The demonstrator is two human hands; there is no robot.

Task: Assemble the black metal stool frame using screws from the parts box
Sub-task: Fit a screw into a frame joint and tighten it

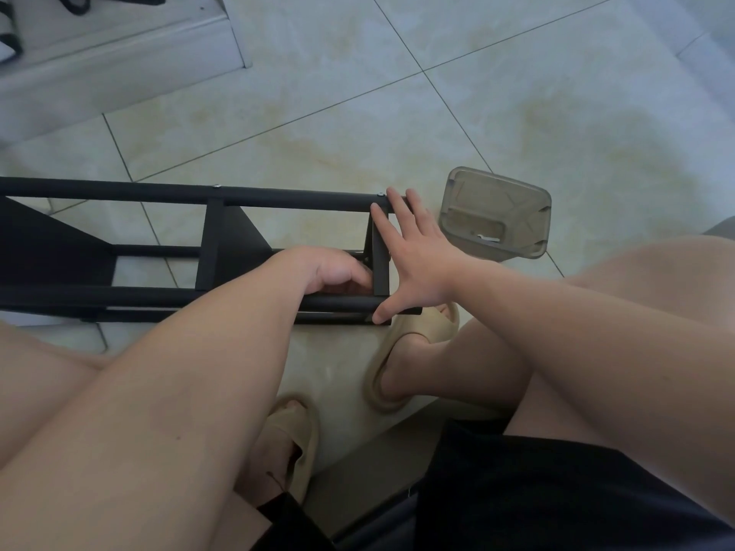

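Tiled floor (397, 125) takes up most of the shot, and your black stool frame (199, 196) lies on its side across it. Its left end is cut off by the edge, so you can't see the whole thing. Your forearms and knees cover a lot of the near tubes. The smoky parts box (529, 204) sits on the floor just right of the frame's end, with one small pale bit (487, 237) inside that's too tiny to make out. Your right hand (417, 264) is spread flat, fingers on the top tube and thumb on the lower one, grip wide apart. Your left hand (330, 268) is tucked inside the frame by the upright, fingers curled out of sight, so can't tell what that grip has. Two screw heads (380, 194) show on the top tube.
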